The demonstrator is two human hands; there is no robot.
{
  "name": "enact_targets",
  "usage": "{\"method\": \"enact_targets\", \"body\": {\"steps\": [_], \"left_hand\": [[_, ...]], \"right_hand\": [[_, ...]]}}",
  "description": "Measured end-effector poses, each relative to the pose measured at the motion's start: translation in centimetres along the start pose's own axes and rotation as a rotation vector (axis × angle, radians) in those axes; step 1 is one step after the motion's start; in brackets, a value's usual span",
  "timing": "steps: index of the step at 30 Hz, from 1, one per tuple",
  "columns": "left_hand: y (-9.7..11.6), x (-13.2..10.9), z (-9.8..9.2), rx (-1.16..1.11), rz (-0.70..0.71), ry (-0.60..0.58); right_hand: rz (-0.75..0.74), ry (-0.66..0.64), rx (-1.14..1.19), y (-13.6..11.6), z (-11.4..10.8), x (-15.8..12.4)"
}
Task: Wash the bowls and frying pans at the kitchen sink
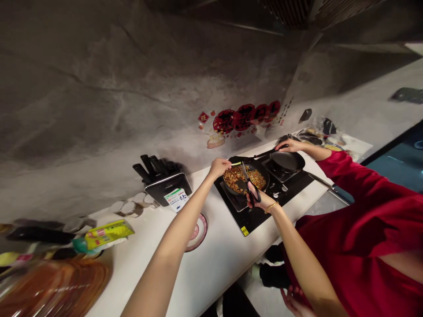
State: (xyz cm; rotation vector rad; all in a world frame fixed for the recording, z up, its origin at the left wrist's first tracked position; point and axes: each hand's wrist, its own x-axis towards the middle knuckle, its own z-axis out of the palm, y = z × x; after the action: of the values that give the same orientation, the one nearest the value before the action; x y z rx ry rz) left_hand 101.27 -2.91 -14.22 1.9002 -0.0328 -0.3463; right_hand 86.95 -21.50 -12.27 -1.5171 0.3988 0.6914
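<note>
My left hand (219, 168) pinches a thin green strip, which looks like a scallion stalk (235, 164), over the left side of a dark frying pan (256, 166). Black-handled scissors (254, 193) are in my right hand (263, 201), fingers through the handles. Their metal blades point up near the strip's free end; whether they touch it I cannot tell. Below, chopped brown and orange food (234, 179) covers much of the pan. The pan sits on the left zone of a black cooktop (243, 220).
At right, a person in red holds a hand (289, 144) by a second, dark pan (287, 161). A knife block (168, 187) stands behind my left arm, with a pink-rimmed plate (202, 231) beside it. Jars (131, 208) and a yellow packet (109, 233) lie further left.
</note>
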Motion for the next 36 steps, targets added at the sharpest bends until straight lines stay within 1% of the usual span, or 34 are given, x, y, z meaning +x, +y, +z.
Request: {"method": "enact_targets", "body": {"steps": [2, 5, 8, 12, 15, 20, 23, 27, 29, 31, 34, 36], "left_hand": [[0.1, -0.3, 0.0, -0.059, -0.017, 0.018], [0.6, -0.7, -0.2, -0.075, -0.019, -0.034], [1.2, -1.0, -0.4, -0.066, -0.016, -0.074], [1.5, -1.0, -0.4, 0.025, -0.032, -0.071], [1.2, -0.7, -0.1, 0.063, -0.037, -0.039], [0.3, -0.4, 0.6, 0.043, -0.056, 0.006], [0.2, -0.6, 1.1, 0.027, -0.06, -0.008], [0.3, -0.7, 1.5, 0.01, -0.06, -0.015], [0.3, -0.5, 1.7, 0.005, -0.062, -0.003], [0.3, -0.2, 1.8, 0.001, -0.065, 0.012], [0.3, -0.1, 2.1, -0.007, -0.07, 0.016], [0.4, -0.2, 2.4, -0.012, -0.07, 0.005]], "right_hand": [[-0.01, -0.035, 0.027, 0.2, -0.1, 0.1], [-0.071, -0.044, -0.01, 0.3, -0.3, 0.4], [-0.121, 0.016, -0.092, 0.3, -0.3, 0.9], [-0.149, 0.086, -0.17, 0.4, -0.3, 1.4], [-0.123, 0.08, -0.149, 0.6, -0.2, 1.3], [-0.039, -0.013, 0.021, 0.8, 0.1, 0.9], [-0.066, 0.003, -0.033, 0.9, 0.1, 0.9], [-0.161, 0.084, -0.144, 1.0, -0.2, 1.1], [-0.173, 0.11, -0.152, 1.0, -0.4, 1.0], [-0.136, 0.089, -0.115, 0.8, -0.4, 0.7], [-0.062, 0.017, -0.045, 0.4, -0.2, 0.2], [-0.059, 0.01, -0.056, 0.2, -0.1, 0.1]]}}
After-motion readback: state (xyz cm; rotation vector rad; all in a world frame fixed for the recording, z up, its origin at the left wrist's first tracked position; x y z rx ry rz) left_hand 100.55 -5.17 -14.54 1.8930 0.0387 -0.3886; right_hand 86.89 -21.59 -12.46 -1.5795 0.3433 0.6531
